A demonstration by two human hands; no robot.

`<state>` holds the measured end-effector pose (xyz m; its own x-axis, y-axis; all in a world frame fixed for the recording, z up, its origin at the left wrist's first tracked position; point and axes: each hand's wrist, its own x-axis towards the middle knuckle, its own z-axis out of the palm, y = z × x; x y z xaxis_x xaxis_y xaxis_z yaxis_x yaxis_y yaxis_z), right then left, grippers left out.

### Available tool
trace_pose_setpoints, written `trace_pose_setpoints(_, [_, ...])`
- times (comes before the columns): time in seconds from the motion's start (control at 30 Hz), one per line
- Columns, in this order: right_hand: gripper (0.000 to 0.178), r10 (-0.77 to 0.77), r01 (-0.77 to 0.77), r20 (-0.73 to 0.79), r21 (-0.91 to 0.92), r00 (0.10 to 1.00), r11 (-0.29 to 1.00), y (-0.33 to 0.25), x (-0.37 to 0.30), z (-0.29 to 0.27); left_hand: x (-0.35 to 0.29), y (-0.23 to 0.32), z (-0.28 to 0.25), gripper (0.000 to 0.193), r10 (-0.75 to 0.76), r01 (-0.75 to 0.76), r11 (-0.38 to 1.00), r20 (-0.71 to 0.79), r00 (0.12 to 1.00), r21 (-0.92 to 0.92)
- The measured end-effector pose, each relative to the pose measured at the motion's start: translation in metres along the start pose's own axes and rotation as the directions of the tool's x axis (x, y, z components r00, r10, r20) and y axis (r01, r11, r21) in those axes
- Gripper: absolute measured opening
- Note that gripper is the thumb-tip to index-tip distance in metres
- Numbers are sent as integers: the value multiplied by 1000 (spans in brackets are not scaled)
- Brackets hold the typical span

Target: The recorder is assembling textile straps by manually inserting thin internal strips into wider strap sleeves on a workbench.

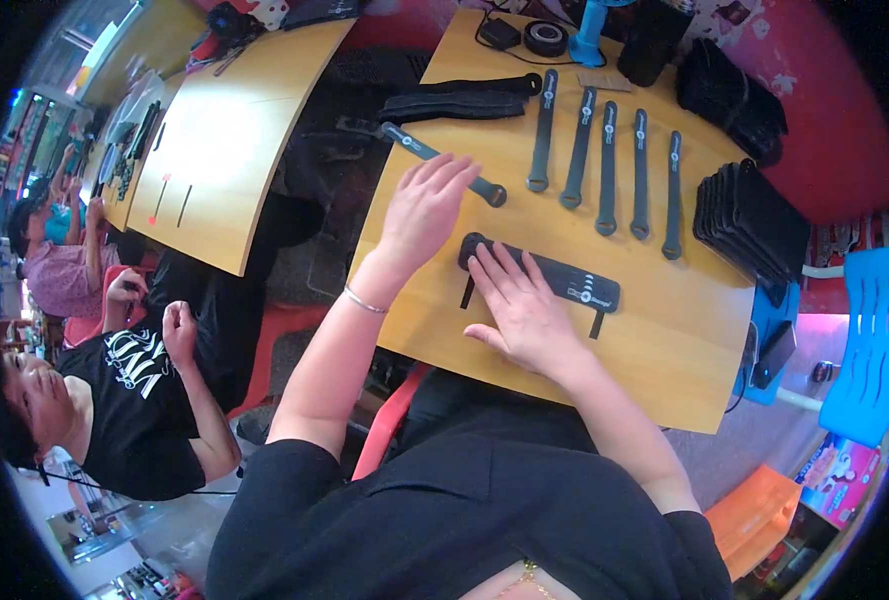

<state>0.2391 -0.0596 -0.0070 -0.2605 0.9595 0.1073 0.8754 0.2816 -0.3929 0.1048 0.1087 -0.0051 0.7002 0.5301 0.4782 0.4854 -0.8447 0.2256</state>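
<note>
My right hand (529, 315) lies flat with fingers spread on a wide dark strap (592, 284) that has a rounded, holed end and white print. Short black strips (596, 325) stick out from beneath that strap. Over a narrow dark strap (404, 140) with a ring-shaped end, my left hand (426, 205) is stretched out, its fingers close together. Whether the left hand touches this strap, I cannot tell. Several similar narrow straps (607, 170) lie side by side farther right.
A black bundle of straps (459, 105) sits at the table's far left, and stacked black pieces (749, 220) stand at its right edge. Behind are a black roll (545, 38) and a blue stand (589, 35). A seated person (139, 400) works at the neighbouring table (234, 130).
</note>
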Motion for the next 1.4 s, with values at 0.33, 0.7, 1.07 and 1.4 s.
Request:
trace_pose_setpoints(0.33, [76,-22,22,4,-33,1000,999,1,2,11,5,-11,12,36,32,-41,998,157,987,57])
trace_pose_setpoints(0.7, [55,19,16,-241,143,970,990,-1,-7,4,-4,-18,-7,27,-139,187,976,341,930,-110])
trace_pose_setpoints(1.07, [67,102,57,-293,486,951,872,-17,1,-10,-51,31,-90,18,-502,448,678,78,861,-583])
trace_pose_setpoints(1.4, [31,173,-320,277,892,945,319,-52,-21,-36,-68,75,-89,17,-587,303,-36,265,765,-952])
